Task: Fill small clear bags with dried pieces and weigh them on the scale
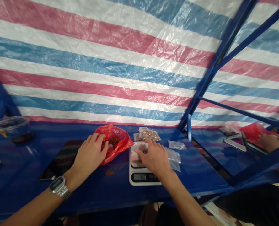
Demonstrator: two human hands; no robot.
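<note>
A red plastic bag (120, 138) lies crumpled and gaping on the blue table, with small reddish-brown dried bits (114, 143) inside. My left hand (92, 150) is at the bag's left side, fingers bent over its rim; their tips are partly hidden. To the right is a white digital scale (136, 179) whose display appears to read 130. Over the scale's plate, my right hand (154, 155) has thumb and fingers around a small clear bag (142, 147) with brownish contents, partly hidden by the hand.
Filled clear bags (148, 134) lie behind the scale; flat clear bags (174, 157) lie right of it. A dark tablet (59, 160) is left of the red bag. Clear plastic tub (14, 128) at far left. Blue metal frame (200, 84) at right; another person's hand (270, 142) beyond it.
</note>
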